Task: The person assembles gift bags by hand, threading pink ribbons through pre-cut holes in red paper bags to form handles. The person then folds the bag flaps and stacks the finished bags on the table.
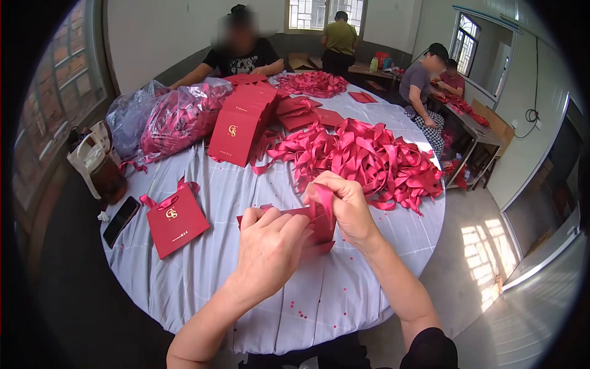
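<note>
In the head view, my left hand (270, 249) is closed on a small red paper gift bag (322, 232), its fingers over the top edge. The bag is partly hidden behind that hand. My right hand (347, 209) pinches a red ribbon (325, 198) just above the bag's right side; the ribbon is blurred. To the left lies a red gift bag (178, 224) with gold lettering and a ribbon tied at its top. Beyond my right hand is a large heap of red ribbons (369, 160).
Stacked red bags (236, 126) and a plastic sack (184, 117) of ribbons lie farther back on the cloth-covered table (203, 295). A phone (121, 221) and a jug of dark liquid (104, 172) are at the left edge. Several people work around the room.
</note>
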Demonstrator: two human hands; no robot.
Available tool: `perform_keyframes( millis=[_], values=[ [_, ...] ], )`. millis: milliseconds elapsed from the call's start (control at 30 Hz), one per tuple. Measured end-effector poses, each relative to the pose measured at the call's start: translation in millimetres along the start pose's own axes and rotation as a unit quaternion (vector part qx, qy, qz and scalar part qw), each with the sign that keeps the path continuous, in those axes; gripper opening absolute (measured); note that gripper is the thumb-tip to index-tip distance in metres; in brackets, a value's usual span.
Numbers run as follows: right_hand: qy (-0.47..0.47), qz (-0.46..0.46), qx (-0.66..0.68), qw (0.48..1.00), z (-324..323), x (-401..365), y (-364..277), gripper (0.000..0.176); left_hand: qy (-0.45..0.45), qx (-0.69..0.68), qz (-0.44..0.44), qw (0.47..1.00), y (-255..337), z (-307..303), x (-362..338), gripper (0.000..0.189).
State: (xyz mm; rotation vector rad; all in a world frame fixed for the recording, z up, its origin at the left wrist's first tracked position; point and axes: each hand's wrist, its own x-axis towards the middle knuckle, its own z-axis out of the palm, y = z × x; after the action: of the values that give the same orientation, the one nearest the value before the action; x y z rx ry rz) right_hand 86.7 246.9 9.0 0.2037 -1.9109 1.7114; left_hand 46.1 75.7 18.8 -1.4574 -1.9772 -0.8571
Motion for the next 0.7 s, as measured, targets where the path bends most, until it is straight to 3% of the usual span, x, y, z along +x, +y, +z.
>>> perform_keyframes(
  millis=[167, 267, 333, 400, 567, 633, 700],
  values=[
    [0.063, 0.062, 0.126, 0.988, 3, -1, 3, 0.017, 0.005, -0.014, 0.005, 1.0, -2, 1, 1, 0.012],
    [0.031, 0.037, 0.115, 0.992, -1, 0, -1, 0.017, 0.012, -0.012, 0.002, 1.0, -3, 2, 0, 0.013],
    [-0.019, 0.085, 0.101, 0.991, -5, 1, -8, 0.019, 0.015, -0.012, -0.002, 1.0, -2, 3, 0, 0.013],
    [-0.12, 0.101, 0.032, 0.987, -16, 2, -18, 0.021, 0.028, -0.004, 0.001, 1.0, 0, 3, 0, 0.014],
    [-0.156, 0.083, -0.018, 0.984, -20, 1, -16, 0.012, 0.029, 0.001, 0.003, 1.0, -1, 5, -1, 0.014],
    [-0.069, -0.028, -0.052, 0.996, -11, -3, -11, 0.007, 0.034, 0.01, 0.002, 0.999, -1, 4, -1, 0.014],
    [0.001, -0.076, -0.106, 0.991, 2, -8, -9, 0.003, 0.026, 0.002, -0.005, 1.0, 1, 4, 0, 0.013]
  ],
)
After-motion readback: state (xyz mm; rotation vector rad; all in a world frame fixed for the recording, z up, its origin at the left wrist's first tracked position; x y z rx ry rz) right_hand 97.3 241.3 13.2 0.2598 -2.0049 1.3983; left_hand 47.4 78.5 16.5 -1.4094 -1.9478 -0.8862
